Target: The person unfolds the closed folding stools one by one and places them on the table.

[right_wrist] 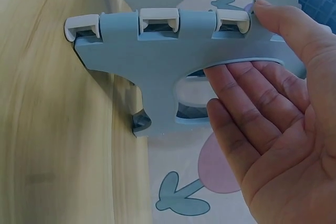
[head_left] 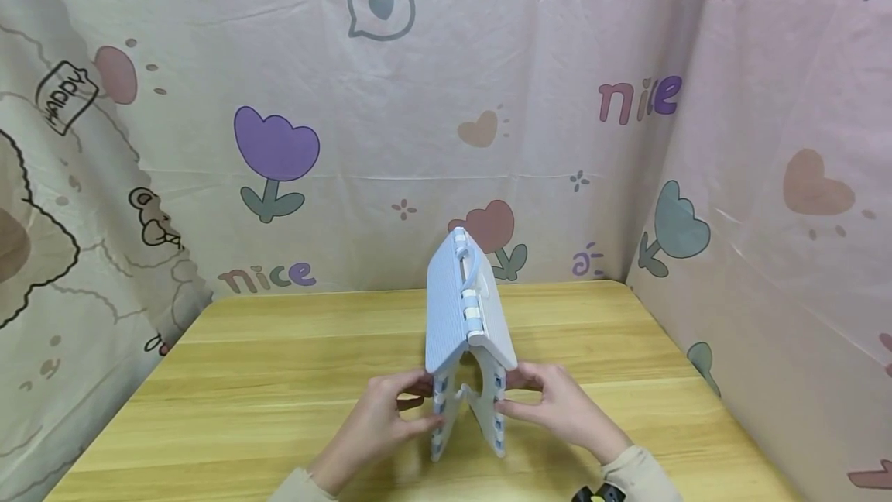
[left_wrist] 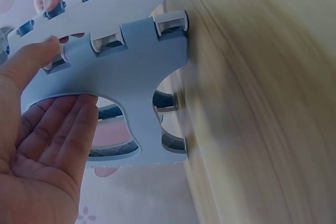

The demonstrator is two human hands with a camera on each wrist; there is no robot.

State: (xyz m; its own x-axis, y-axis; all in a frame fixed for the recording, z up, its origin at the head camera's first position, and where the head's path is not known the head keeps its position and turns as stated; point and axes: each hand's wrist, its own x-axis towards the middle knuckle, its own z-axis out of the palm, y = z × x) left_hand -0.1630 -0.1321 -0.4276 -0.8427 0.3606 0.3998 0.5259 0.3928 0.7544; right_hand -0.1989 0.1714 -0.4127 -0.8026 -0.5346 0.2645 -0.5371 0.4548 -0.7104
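Note:
A pale blue and white folding step stool (head_left: 446, 312) stands half folded on the table, its top panels peaked like a roof and a loop handle (head_left: 471, 266) at the ridge. My left hand (head_left: 383, 413) grips the left leg panel, thumb at its hinged edge. In the left wrist view the fingers (left_wrist: 65, 124) reach into the panel's cut-out. On the opposite side, my right hand (head_left: 557, 409) holds the right leg panel. Its thumb (right_wrist: 281, 22) lies near the white hinge knuckles, with fingers at the cut-out in the right wrist view. The two leg panels stand apart, leaving a gap between them.
The wooden table (head_left: 313, 347) runs around the stool on both sides. Patterned cloth (head_left: 390, 99) hangs behind it and along the left and right. A dark object (head_left: 599, 493) shows at the right sleeve (head_left: 639, 475).

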